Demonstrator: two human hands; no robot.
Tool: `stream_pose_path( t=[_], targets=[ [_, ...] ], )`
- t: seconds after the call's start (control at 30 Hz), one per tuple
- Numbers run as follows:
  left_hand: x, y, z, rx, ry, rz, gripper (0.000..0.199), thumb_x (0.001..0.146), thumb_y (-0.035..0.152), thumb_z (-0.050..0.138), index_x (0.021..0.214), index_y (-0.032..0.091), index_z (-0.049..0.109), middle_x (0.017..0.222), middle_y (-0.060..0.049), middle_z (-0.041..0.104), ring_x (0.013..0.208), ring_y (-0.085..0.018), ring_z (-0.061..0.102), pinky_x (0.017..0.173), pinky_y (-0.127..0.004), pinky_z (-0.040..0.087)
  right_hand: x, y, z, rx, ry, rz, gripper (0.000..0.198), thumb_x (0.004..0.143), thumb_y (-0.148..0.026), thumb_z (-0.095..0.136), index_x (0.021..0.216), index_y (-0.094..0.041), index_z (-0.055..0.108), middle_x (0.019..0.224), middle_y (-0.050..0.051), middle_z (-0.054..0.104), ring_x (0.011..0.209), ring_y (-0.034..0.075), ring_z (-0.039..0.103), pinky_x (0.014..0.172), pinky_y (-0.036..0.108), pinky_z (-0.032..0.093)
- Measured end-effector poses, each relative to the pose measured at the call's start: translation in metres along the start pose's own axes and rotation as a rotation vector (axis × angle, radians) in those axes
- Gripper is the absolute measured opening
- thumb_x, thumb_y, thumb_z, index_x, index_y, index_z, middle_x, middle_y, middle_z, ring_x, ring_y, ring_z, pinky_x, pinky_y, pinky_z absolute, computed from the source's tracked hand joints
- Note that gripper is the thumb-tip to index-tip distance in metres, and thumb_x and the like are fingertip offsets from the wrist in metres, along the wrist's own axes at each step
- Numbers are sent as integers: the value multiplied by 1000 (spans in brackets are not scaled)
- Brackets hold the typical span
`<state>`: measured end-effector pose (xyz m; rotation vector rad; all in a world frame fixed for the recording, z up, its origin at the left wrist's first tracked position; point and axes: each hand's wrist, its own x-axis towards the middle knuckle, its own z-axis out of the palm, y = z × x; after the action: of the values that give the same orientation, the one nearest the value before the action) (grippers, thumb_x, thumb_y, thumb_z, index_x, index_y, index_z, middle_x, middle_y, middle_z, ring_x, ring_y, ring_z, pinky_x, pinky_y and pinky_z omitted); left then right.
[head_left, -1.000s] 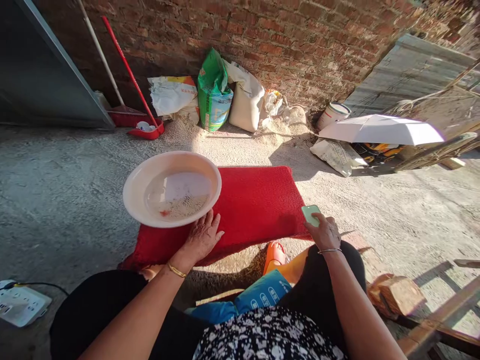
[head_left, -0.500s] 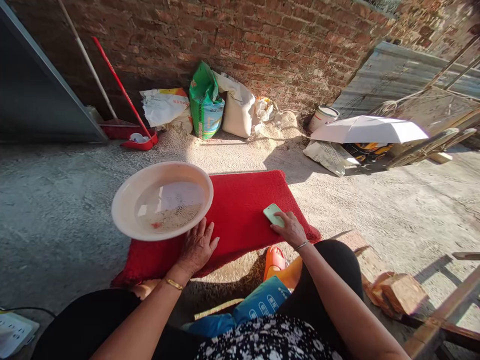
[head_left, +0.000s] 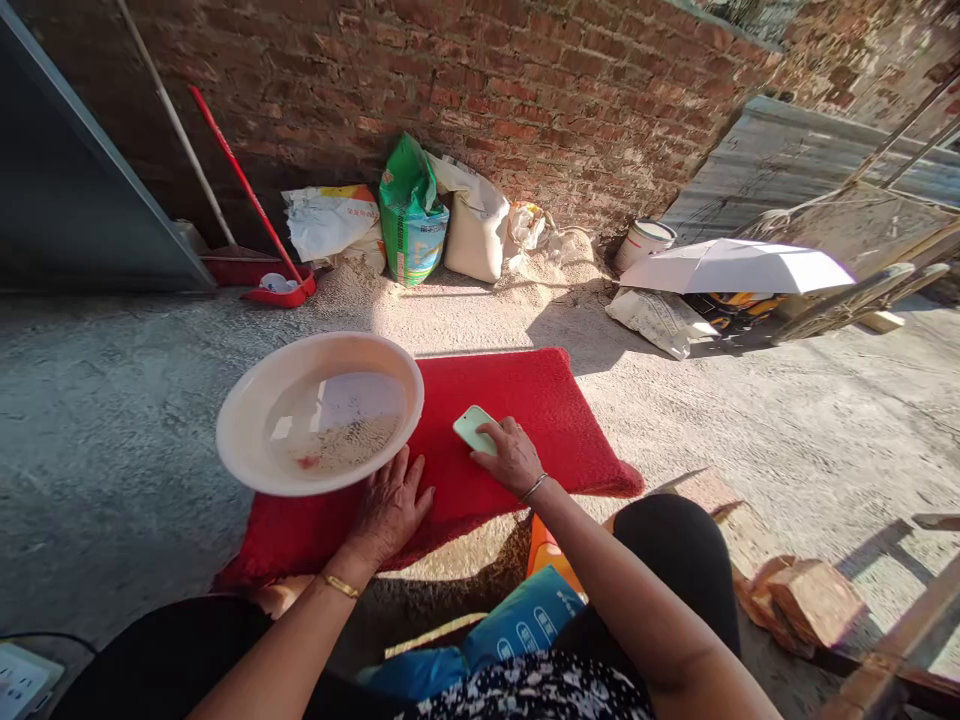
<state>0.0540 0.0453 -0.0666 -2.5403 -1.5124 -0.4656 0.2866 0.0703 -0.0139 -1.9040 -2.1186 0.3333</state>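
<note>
A red, thick-piled cloth (head_left: pixel 517 400) lies spread over a low flat surface in front of me. My right hand (head_left: pixel 510 455) grips a pale green scrubbing brush (head_left: pixel 475 428) from above, against the middle of the cloth; its underside is hidden. On the cloth's left half stands a wide pale pink basin (head_left: pixel 247 445) with clear water and a grainy layer at the bottom. Just below its near rim, my left hand (head_left: pixel 390 510) rests flat on the cloth with fingers apart, holding nothing. The fingertips lie close to the basin.
Sacks, among them a green one (head_left: pixel 412 225), lean along the brick wall (head_left: pixel 525 110). A red dustpan (head_left: pixel 289 292) stands left. To the right are a white umbrella (head_left: pixel 735 266) and a bucket (head_left: pixel 645 243). Bricks (head_left: pixel 814 600) lie near my right knee, a power strip (head_left: pixel 26 680) at lower left.
My right hand has slid left across the red cloth with the scrubbing brush, from near the right end toward the middle. My left hand stays in place beside the basin.
</note>
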Motion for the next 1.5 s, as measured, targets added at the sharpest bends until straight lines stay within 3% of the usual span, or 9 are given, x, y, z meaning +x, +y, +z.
stream_pose_path(
  t=[0.17, 0.37, 0.47, 0.57, 0.8, 0.93, 1.1, 1.3, 1.5],
  targets=[
    [1, 2, -3, 9, -9, -5, 43, 86, 35, 54, 122, 11, 61, 134, -22, 51, 123, -36, 48, 102, -50, 37, 13, 30, -4, -23, -50, 47, 42, 80, -43, 65, 119, -29, 59, 103, 6, 53, 94, 20, 53, 83, 30, 40],
    [1, 5, -4, -4, 0, -15, 44, 85, 34, 56, 121, 10, 60, 133, -23, 52, 123, -37, 47, 102, -52, 37, -22, 163, -71, -252, 64, 628, 45, 82, -46, 59, 122, -26, 59, 106, 11, 52, 95, 25, 56, 82, 36, 42],
    [0, 6, -5, -10, -9, -33, 44, 84, 34, 56, 121, 11, 60, 134, -22, 52, 123, -37, 48, 102, -52, 37, -39, 188, -87, -275, 147, 798, 47, 82, -50, 57, 121, -24, 60, 106, 13, 52, 98, 28, 56, 82, 38, 42],
    [0, 7, -7, -18, -30, -50, 45, 84, 34, 57, 123, 12, 60, 135, -22, 51, 124, -36, 47, 103, -51, 36, -36, 159, -73, -172, 148, 665, 47, 81, -51, 59, 120, -25, 59, 102, 10, 53, 94, 25, 56, 82, 36, 43],
    [0, 5, -7, -51, -52, -71, 44, 86, 35, 55, 124, 12, 59, 137, -20, 50, 126, -34, 46, 104, -50, 35, 13, -12, 4, -12, -33, 2, 38, 80, -44, 65, 114, -28, 62, 103, 7, 54, 95, 20, 53, 83, 30, 41],
    [0, 4, -6, -45, -44, -58, 44, 86, 35, 54, 123, 12, 59, 136, -21, 50, 127, -35, 45, 104, -50, 36, 33, -37, 16, -25, -92, -92, 40, 79, -43, 67, 116, -28, 61, 104, 6, 54, 95, 19, 53, 85, 30, 40],
    [1, 4, -6, -29, -31, -51, 44, 85, 34, 56, 123, 12, 60, 136, -21, 50, 126, -36, 46, 103, -51, 36, 37, 57, -22, -82, -87, 78, 41, 79, -40, 67, 117, -28, 60, 102, 5, 53, 93, 19, 54, 82, 30, 41],
    [1, 3, -8, -28, -17, -38, 43, 85, 34, 55, 121, 12, 60, 134, -21, 52, 124, -36, 48, 103, -52, 37, 19, 187, -75, -93, 42, 634, 46, 79, -50, 61, 118, -26, 60, 104, 9, 53, 90, 23, 58, 79, 35, 44],
    [3, 2, -10, 9, -19, -19, 41, 85, 34, 55, 120, 13, 60, 133, -20, 52, 124, -35, 48, 103, -50, 39, 15, 192, -74, 9, 190, 662, 47, 78, -51, 60, 117, -25, 61, 106, 9, 54, 89, 21, 58, 82, 33, 44]
  ],
)
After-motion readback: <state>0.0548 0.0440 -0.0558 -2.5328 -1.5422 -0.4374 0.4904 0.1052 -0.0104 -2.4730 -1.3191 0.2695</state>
